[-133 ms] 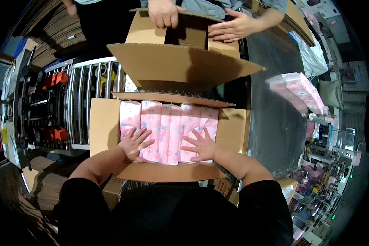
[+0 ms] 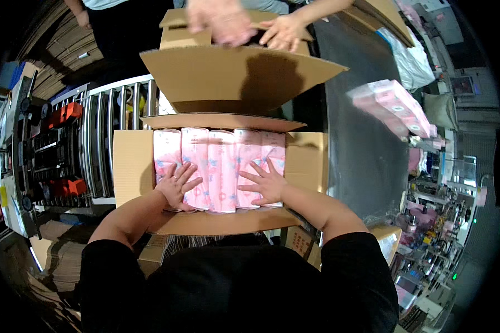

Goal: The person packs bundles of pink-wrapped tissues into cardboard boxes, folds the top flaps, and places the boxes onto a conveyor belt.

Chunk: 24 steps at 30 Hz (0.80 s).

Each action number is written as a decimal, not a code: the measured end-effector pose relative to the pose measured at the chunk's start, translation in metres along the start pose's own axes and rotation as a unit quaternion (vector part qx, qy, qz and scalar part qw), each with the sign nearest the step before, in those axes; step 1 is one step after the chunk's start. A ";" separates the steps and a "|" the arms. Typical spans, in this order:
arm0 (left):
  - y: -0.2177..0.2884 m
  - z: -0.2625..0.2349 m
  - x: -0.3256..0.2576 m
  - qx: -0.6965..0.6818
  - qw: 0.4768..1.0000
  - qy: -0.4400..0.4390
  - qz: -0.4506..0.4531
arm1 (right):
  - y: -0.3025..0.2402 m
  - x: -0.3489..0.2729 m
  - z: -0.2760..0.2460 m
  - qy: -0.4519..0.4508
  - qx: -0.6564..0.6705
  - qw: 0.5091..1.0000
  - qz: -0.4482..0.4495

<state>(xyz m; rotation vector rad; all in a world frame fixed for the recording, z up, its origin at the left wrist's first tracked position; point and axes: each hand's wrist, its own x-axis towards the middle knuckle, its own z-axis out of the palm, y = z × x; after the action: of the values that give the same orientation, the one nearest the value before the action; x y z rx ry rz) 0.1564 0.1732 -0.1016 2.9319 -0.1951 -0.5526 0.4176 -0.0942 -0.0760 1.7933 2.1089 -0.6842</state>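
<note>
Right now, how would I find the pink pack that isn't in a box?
Start at the open cardboard box under both hands, filled with pink packs. Look right, past its flap, along the dark grey belt. The loose pink pack lies alone at the belt's far right edge, tilted and outside any box.

The soft plastic-wrapped packs (image 2: 222, 166) in the open brown cardboard box (image 2: 133, 166) are pale pink with small blue and red motifs. A pink wrapped bundle (image 2: 391, 105) lies on the dark grey conveyor belt (image 2: 355, 166). Black sleeves (image 2: 350, 266) cover both upper arms.
</note>
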 end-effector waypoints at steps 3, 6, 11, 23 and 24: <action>0.029 -0.061 -0.024 -0.109 0.988 -0.055 -0.093 | -0.006 -0.017 0.003 0.067 0.045 0.996 0.026; -0.013 -0.019 -0.061 -0.128 0.885 0.281 -0.348 | 0.038 -0.051 -0.030 0.164 0.108 0.947 0.256; -0.068 0.000 -0.142 -0.561 0.696 0.235 -0.382 | 0.090 -0.082 -0.050 -0.018 0.041 0.888 0.457; 0.064 -0.108 -0.089 -0.425 0.850 -0.134 -0.281 | 0.034 -0.049 -0.102 0.138 0.518 0.771 0.344; 0.078 -0.074 -0.078 -0.330 0.886 -0.207 -0.250 | 0.013 -0.033 -0.081 0.277 0.473 0.785 0.289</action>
<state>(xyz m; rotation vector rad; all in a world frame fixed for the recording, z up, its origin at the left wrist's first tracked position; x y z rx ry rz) 0.1042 0.1182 0.0074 2.1439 0.6077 -1.0617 0.4428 -0.0778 0.0074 3.3245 1.2825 -1.2702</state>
